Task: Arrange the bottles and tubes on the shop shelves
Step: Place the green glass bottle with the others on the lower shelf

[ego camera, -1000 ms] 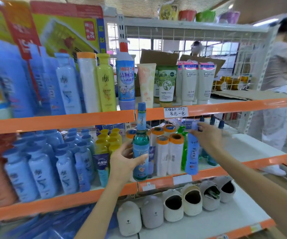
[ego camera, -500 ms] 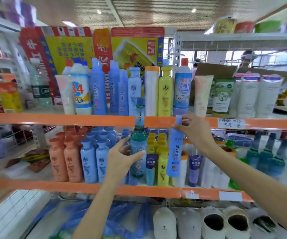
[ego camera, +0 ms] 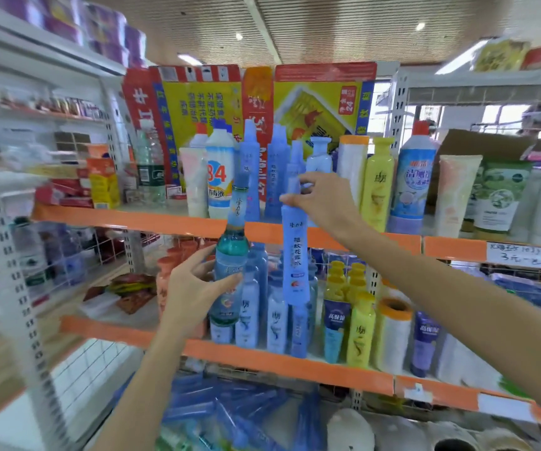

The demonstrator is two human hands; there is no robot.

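Observation:
My left hand [ego camera: 194, 288] grips a green glass bottle with a blue cap [ego camera: 230, 255] by its body, upright in front of the middle shelf. My right hand [ego camera: 324, 203] pinches the top of a slim blue tube [ego camera: 295, 255], which hangs upright before the orange edge of the upper shelf [ego camera: 152, 219]. Several tall blue tubes [ego camera: 275, 170] stand on that upper shelf just behind my right hand. Blue bottles [ego camera: 275, 310] crowd the middle shelf [ego camera: 262, 359] behind both held items.
Yellow bottles [ego camera: 376, 187], a white 84 bottle [ego camera: 219, 177] and cream tubes [ego camera: 454, 190] line the upper shelf. Orange bottles [ego camera: 168, 278] stand left on the middle shelf. Loose blue tubes [ego camera: 230, 415] lie on the bottom shelf. A white upright post [ego camera: 12, 255] stands at left.
The view swung left and up along the shelves. Both hands carried their items leftward, and my right hand lifted the blue tube up to the level of the upper shelf.

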